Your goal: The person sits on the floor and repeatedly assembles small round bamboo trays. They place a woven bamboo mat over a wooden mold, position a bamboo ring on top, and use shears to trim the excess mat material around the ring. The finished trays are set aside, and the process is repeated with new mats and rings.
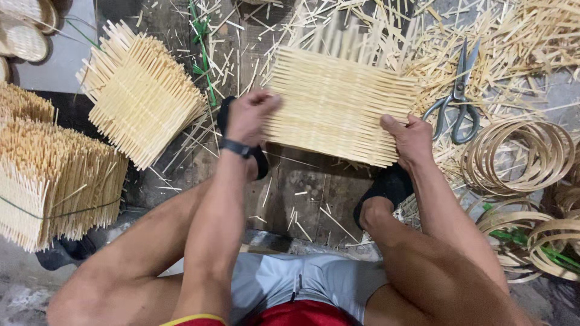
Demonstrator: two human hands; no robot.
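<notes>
1. Head view, looking down: dark, worn wooden floor (302,193) littered with pale bamboo slivers; the person sits low with knees spread, feet in black sandals (386,187).
2. Largest worked item: flat square mat of pale woven bamboo strips (338,111), loose strip ends sticking out on all sides. It is held tilted above the floor between the feet, in front of the person, probably so both edges stay within reach.
3. Bundled stacks of similar bamboo mats (54,181) at far left, tied with a thin green cord; a fanned stack of finished woven squares (142,99) lies just beside them, well apart from the hands.
4. Coiled thin bamboo hoops (519,154) at right, more hoops below them, some tied with green cord.
5. Grey metal scissors (457,99) lie open on the slivers, near the mat's right edge, not touching it.
6. Left hand (248,115): curled closed, fingers pinching the mat's left edge; black wristband on the wrist, forearm reaching forward between the knees.
7. Right hand (411,139): clasps the mat's lower right corner, thumb on top, fingers hidden beneath; wrist bent inward.
</notes>
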